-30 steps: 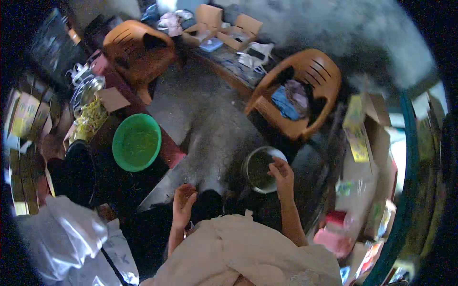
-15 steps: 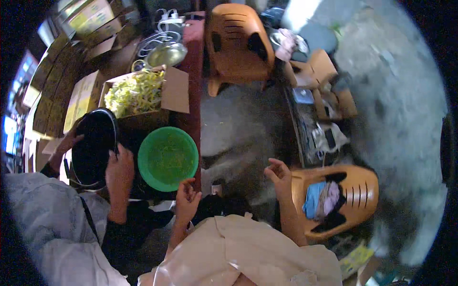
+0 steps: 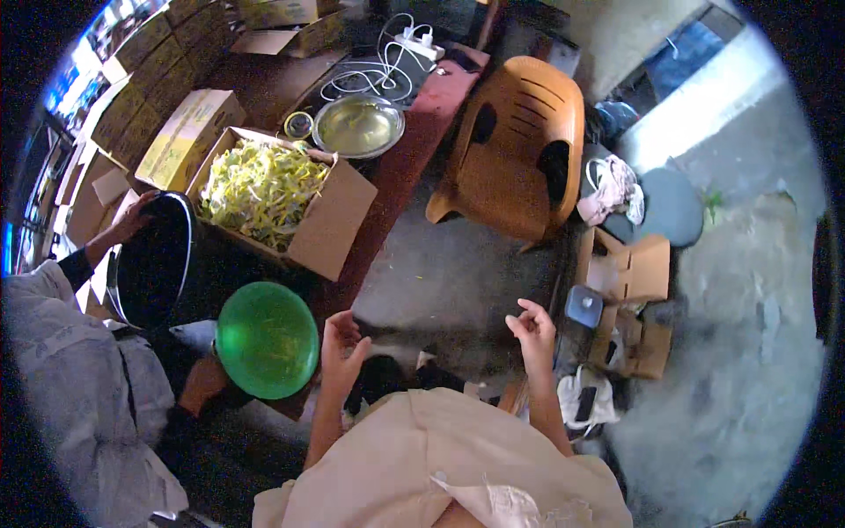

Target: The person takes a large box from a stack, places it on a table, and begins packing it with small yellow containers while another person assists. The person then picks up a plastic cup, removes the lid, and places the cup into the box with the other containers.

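Observation:
My left hand (image 3: 346, 350) is raised just right of a round green plastic basin (image 3: 268, 339), fingers loosely curved and apart, holding nothing. My right hand (image 3: 532, 339) hangs over the floor, also empty with fingers apart, left of a small blue container (image 3: 584, 305). A co-worker at the left has one hand (image 3: 205, 383) at the green basin's edge and the other hand (image 3: 132, 220) on a dark round tub (image 3: 150, 260). An open cardboard box (image 3: 258, 194) behind the basin holds yellow-green strips. A steel bowl (image 3: 356, 125) of pale liquid stands behind the box.
An orange plastic chair (image 3: 515, 145) stands upper middle. A power strip with white cables (image 3: 418, 48) lies on the red bench (image 3: 440, 88). Stacked cartons (image 3: 150, 62) line the left. Open boxes (image 3: 642, 268), cloths (image 3: 607, 189) and a white bag (image 3: 585, 396) sit along the right.
My view has swung left toward the co-worker, box and basin. The co-worker has taken hold of the green basin and tilted it. My hands remain raised and empty.

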The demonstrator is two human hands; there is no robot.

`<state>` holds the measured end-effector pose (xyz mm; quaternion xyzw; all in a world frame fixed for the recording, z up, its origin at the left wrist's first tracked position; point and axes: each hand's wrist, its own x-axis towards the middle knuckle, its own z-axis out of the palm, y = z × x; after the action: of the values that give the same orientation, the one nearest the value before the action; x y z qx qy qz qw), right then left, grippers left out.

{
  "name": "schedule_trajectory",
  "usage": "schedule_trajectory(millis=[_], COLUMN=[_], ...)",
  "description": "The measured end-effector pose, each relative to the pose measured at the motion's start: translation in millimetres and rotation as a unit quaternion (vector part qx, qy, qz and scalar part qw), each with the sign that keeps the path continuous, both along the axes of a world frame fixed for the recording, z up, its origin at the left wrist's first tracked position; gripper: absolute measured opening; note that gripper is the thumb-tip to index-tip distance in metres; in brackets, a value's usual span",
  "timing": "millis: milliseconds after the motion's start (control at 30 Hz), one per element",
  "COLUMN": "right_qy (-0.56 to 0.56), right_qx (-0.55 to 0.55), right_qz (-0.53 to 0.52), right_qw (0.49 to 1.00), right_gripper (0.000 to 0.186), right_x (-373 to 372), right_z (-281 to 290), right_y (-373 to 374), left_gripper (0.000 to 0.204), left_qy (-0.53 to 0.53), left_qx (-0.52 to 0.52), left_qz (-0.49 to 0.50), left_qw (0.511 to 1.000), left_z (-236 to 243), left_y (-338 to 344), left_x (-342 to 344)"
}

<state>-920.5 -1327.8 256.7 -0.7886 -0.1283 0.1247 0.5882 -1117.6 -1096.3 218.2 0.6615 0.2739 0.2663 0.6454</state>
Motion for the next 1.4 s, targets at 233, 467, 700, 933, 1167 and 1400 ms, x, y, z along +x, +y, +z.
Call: schedule_trajectory(millis=[233, 467, 700, 933, 1167, 1400], right_qy=[0.047, 0.082, 0.033, -0.126, 0.092, 0.154], right_qx=[0.040, 0.013, 0.007, -0.029, -0.043, -0.076], right_qz=[0.112, 0.239, 0.322, 0.391, 0.519, 0.609], right_qw=[0.992, 0.968, 0.946, 0.911, 0.849, 0.774], right_gripper=[0.021, 0.025, 0.027, 0.030, 0.044, 0.048], right_x=[141.7, 224.8, 315.5, 401.7, 434.8, 445.4], right_z=[6.7, -11.4, -49.3, -99.2, -139.5, -139.8], right_y=[77.1, 186.5, 280.7, 392.6, 457.3, 476.4], left_gripper=[0.042, 0.041, 0.039, 0.039, 0.037, 0.036], left_qy=[-0.027, -0.026, -0.018, 0.002, 0.048, 0.128], left_qx=[-0.124, -0.072, -0.054, -0.041, -0.010, 0.024], left_qz=[0.074, 0.182, 0.249, 0.332, 0.460, 0.473], left_qw=[0.989, 0.980, 0.967, 0.942, 0.887, 0.872], left_z=[0.6, 22.1, 44.3, 37.3, 33.5, 40.7], left_y=[-16.4, 32.2, 75.8, 101.8, 135.8, 220.9], left_x=[82.3, 146.2, 199.0, 238.7, 290.1, 313.2])
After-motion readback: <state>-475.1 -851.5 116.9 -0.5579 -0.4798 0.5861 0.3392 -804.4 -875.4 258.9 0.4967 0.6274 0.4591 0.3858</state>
